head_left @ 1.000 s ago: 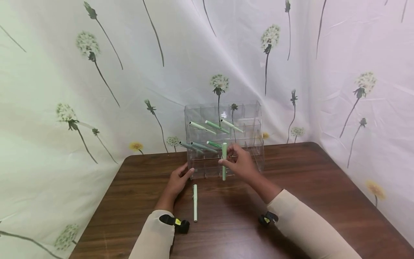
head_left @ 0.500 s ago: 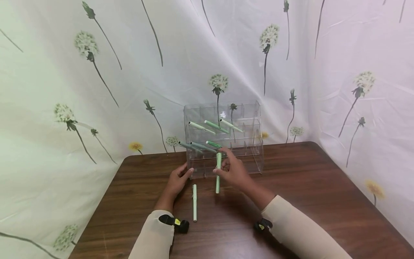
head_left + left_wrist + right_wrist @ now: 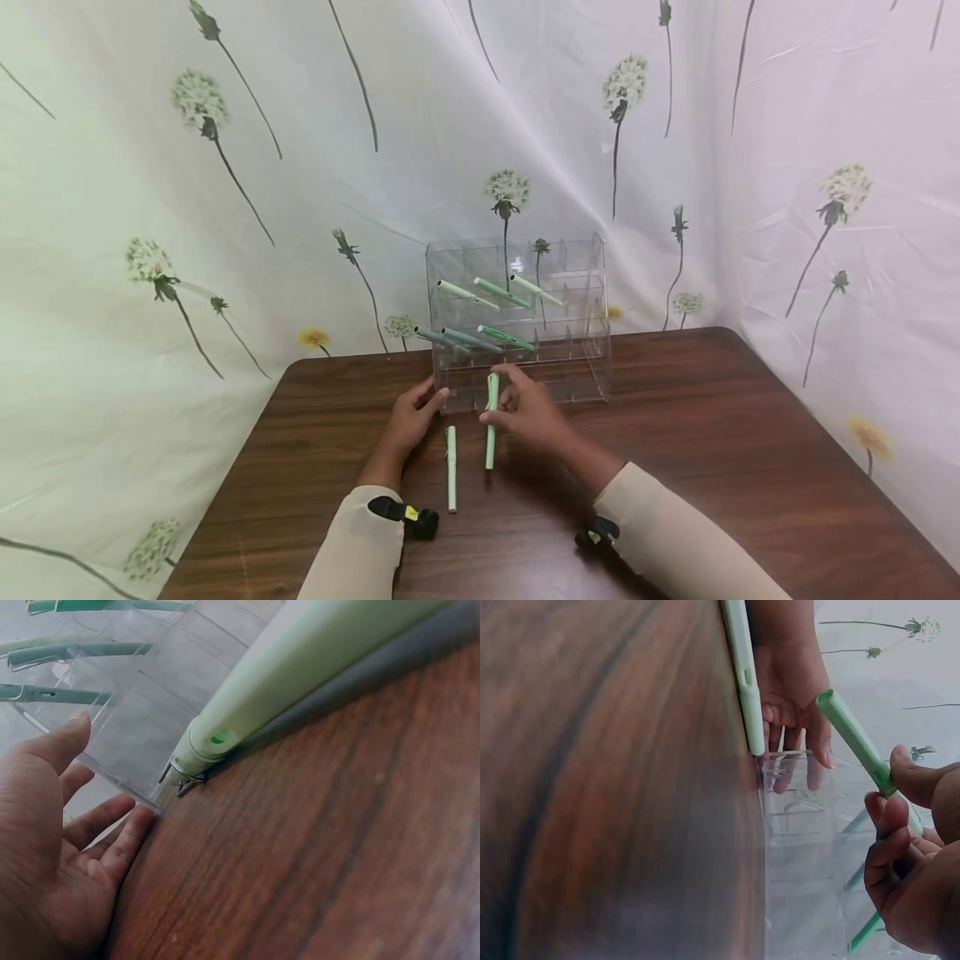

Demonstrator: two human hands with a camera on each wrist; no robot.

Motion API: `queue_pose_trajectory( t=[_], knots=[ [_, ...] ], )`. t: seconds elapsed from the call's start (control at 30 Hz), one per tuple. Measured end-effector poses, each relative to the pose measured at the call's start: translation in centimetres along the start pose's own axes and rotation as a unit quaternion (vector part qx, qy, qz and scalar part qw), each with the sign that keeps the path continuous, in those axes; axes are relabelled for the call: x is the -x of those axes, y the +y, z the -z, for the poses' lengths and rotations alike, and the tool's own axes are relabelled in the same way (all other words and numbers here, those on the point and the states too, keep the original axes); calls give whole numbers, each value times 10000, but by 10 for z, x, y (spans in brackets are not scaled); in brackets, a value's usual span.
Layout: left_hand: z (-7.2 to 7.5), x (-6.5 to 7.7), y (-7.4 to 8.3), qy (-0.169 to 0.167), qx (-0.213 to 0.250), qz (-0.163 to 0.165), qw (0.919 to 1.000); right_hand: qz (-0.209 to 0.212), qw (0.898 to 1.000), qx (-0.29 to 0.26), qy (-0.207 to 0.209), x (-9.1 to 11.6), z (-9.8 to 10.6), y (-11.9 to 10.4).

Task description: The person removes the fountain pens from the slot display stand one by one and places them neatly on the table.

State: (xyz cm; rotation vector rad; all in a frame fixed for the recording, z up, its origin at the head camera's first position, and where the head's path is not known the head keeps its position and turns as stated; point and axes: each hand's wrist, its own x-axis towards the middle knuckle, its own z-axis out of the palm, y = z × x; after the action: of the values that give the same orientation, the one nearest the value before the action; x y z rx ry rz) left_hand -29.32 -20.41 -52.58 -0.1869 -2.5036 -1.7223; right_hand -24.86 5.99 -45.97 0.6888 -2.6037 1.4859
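Observation:
My right hand (image 3: pixel 531 417) pinches a light-green clipped pen (image 3: pixel 490 446) between thumb and fingers, just in front of the clear pen rack (image 3: pixel 588 385). That pen stands nearly upright in the head view, clip end up. Its barrel (image 3: pixel 853 733) points toward my left hand in the right wrist view. The left hand (image 3: pixel 411 421) rests against the rack's lower left corner, thumb at the front, fingers fairly straight along the side. A second, paler green pen (image 3: pixel 452 475) lies on the table by the left hand; its clip shows close up in the left wrist view.
Several pens lean in the rack's slots: a pale one (image 3: pixel 467 295) and a green one (image 3: pixel 501 293) higher up, a grey-green one (image 3: pixel 468 338) lower down. The rack stands on a dark wooden table (image 3: pixel 675 433), before a flower-print curtain (image 3: pixel 300 192).
My right hand has moved down, left and toward me, away from the rack's lower pen row, carrying the light-green pen. The left hand and the pen on the table have stayed put.

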Motion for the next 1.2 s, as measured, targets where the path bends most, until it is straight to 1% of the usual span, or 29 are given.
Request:
queue_pose_trajectory(
  t=[0.27, 0.4, 0.67, 0.87, 0.97, 1.1, 1.2],
  knots=[
    [1, -1, -1, -32, -23, -49, 10000, -233, 9967, -518, -575, 1, -15, 4],
    [1, -1, -2, -71, -18, -63, 10000, -329, 9953, -584, -698, 1, -20, 6],
    [2, -2, -1, -175, -12, 95, 9998, -487, 9924, -467, -1032, 1, -27, 10],
    [4, -2, -1, -160, -85, 190, 9997, -404, 9910, -396, -1216, 2, -28, 14],
    [4, -3, -1, -165, -78, 199, 9996, -385, 9899, -494, -1273, 2, -29, 16],
    [3, -2, -2, -212, -45, 116, 9997, -459, 9876, -683, -1340, 2, -31, 20],
    [2, -1, -1, -226, -48, 142, 9996, -488, 9865, -759, -1366, 3, -34, 23]
  ],
)
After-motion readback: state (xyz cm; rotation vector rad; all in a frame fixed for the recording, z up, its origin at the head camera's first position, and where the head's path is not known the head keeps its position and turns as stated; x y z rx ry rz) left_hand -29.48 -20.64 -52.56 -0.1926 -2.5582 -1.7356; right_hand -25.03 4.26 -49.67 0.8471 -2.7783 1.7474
